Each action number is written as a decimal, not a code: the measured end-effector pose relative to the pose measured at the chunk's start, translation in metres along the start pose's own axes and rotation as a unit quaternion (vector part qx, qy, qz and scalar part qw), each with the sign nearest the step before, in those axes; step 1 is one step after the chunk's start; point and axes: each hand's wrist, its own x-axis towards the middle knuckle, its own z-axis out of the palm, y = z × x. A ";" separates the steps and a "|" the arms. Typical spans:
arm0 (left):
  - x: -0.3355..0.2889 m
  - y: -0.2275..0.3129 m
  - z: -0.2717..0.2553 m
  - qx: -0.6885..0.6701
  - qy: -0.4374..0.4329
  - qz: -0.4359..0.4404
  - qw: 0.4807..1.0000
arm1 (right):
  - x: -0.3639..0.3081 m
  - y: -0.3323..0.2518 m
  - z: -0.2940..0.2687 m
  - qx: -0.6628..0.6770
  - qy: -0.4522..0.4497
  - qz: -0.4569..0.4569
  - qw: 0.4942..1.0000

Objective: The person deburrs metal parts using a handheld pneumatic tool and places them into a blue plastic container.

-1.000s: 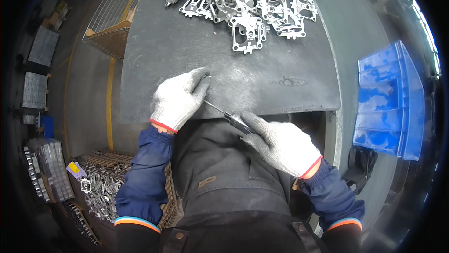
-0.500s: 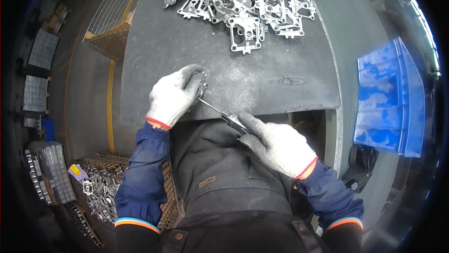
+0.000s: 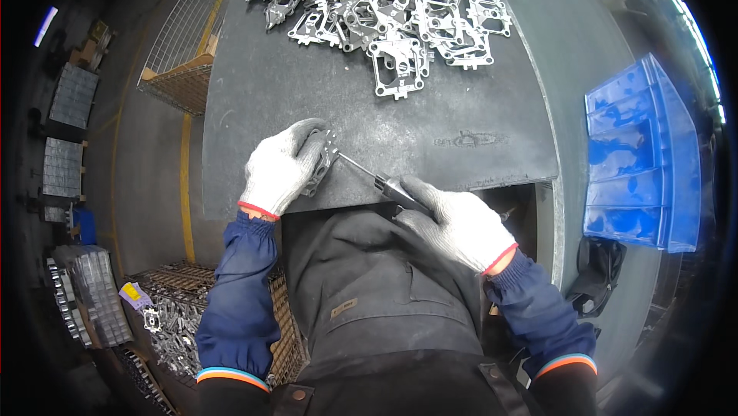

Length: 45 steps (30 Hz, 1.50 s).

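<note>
My left hand [image 3: 284,161], in a white and grey knit glove, is closed around a metal casting [image 3: 326,161] over the near edge of the dark table [image 3: 254,101]. Much of that casting is covered by the fingers. My right hand [image 3: 453,224], gloved alike, grips the dark handle of a slim tool [image 3: 400,193] that looks like a screwdriver or a deburring tool. Its thin metal shaft points up and left, with the tip at or very near the casting's edge. Beyond both hands, a heap of silvery frame-shaped castings [image 3: 396,62] lies at the far side of the table.
A blue plastic bin [image 3: 630,162] stands on the right, with a black bag-like item [image 3: 598,270] below it. At lower left, a wire basket [image 3: 173,331] holds many metal parts. Another wire basket [image 3: 178,81] is at upper left. Stacked grey parts [image 3: 96,293] stand at far left.
The casting in my left hand is turned so more of its side shows. The tool has shifted slightly right with my right hand. The whole view has tilted a little.
</note>
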 end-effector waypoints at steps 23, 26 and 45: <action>0.001 -0.006 0.003 0.017 0.014 0.011 1.000 | 0.010 0.006 0.017 0.042 0.027 -0.015 0.999; 0.001 0.000 0.001 0.035 0.015 0.011 0.999 | 0.012 0.007 0.013 0.058 0.007 -0.001 0.998; -0.034 -0.033 0.016 -0.153 0.053 -0.020 0.987 | -0.015 0.011 -0.006 0.120 0.040 0.055 0.990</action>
